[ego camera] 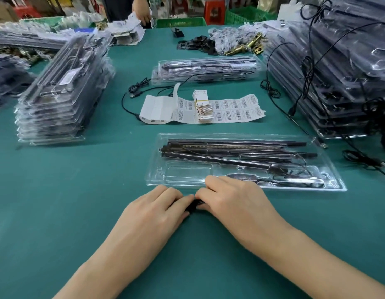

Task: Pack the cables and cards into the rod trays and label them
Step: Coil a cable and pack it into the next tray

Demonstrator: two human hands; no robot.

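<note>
Left hand (157, 209): is being kept curled, with one end of a small black cable bundle (192, 206) being pinched.
Right hand (232, 197): is being kept curled on the other end of the same bundle.
Cable bundle: is being held low over the bench (79, 190), just in front of the near rim of the tray (152, 182).
Tray: is being left open, with black rods (230, 147) seated and one pocket (185, 172) unfilled.
Risk, uncoiling: the bundle is likely to be sprung loose if either pinch is being eased too soon.
Risk, snagging: a stray loop could be caught on the rim or rods.
Risk, omission: cards (203, 106) and label sheet (237, 111) are being left beyond the tray, so a step could be skipped.
</note>
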